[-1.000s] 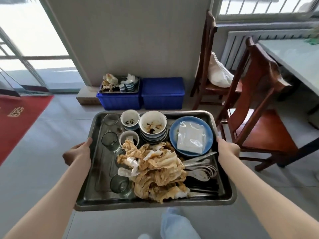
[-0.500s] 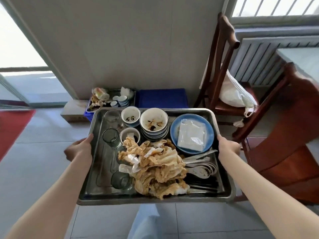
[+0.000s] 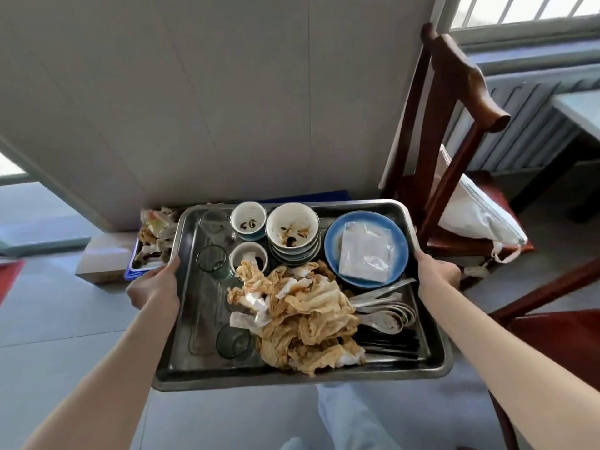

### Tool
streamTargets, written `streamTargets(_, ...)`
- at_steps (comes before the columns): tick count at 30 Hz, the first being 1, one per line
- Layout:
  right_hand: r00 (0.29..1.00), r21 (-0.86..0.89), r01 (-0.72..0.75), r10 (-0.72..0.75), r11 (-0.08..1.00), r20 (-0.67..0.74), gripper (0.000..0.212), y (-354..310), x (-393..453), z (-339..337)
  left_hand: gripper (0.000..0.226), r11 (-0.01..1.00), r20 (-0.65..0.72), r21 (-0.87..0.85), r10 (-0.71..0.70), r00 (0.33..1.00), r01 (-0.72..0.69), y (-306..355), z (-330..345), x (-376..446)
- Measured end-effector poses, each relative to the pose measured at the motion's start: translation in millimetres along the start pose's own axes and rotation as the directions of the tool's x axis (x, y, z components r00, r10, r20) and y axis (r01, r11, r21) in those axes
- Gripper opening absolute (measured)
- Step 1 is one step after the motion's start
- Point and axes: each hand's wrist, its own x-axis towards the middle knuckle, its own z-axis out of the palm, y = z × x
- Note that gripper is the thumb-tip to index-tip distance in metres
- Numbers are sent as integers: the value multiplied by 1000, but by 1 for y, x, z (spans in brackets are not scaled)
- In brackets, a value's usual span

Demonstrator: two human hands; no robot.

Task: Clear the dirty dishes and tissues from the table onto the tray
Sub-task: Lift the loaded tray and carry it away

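Note:
I carry a steel tray (image 3: 181,323) in the air in front of me. My left hand (image 3: 155,285) grips its left rim and my right hand (image 3: 436,276) grips its right rim. On the tray lie a heap of stained tissues (image 3: 302,316), a stack of dirty bowls (image 3: 292,232), two small cups (image 3: 248,219), three glasses (image 3: 212,263), a blue plate (image 3: 332,245) with a plastic wrapper (image 3: 367,251), white spoons (image 3: 389,315) and black chopsticks (image 3: 393,344).
Blue crates (image 3: 136,272) sit on the floor by the wall just beyond the tray, one holding used dishes and tissues. A wooden chair (image 3: 454,92) with a white bag (image 3: 477,212) stands to the right. A second chair seat (image 3: 558,339) is at the near right.
I have walked closer to the wall and the blue crates, which now lie mostly hidden behind the tray. Both hands keep the same hold on the tray.

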Motion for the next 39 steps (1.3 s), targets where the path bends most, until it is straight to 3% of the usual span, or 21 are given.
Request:
streamTargets(6,999,13,31,-31,999,11,45,-44,80,86,38,999,-4,-8,42,999,-42,7,117,35)
streamTargets(10,1000,32,12,-12,999,6,32,-61,124,136,34,997,-24,-11,76,997,-77,14,184,57)
streamTargets(14,1000,28,1,-1,1000,-3,32,-67,166,182,35,1000,-13,-5,13,1000,-13,15,249,89)
streamTargets(17,1000,-2,7,-7,1000,-23,43,-66,198,220,32,999,33,31,14,999,-15,7,299,118)
streamTargets(20,999,3,41,-41,999,-16,32,-61,229,260,41,999,38,24,22,999,-23,-3,344,143)
streamTargets(25,999,-26,29,-29,999,-29,48,-46,278,325,30,998,102,3,67,993,-67,-10,412,182)
streamTargets(30,999,44,27,-26,999,-34,39,-29,318,384,36,984,98,47,169,981,-175,-30,464,223)
streamTargets(36,1000,60,15,-14,998,-25,49,3,361,432,45,990,130,31,133,983,-138,-70,506,268)
streamTargets(39,1000,57,-1,2,998,-19,53,21,381,448,58,986,167,107,106,980,-125,-89,523,287)
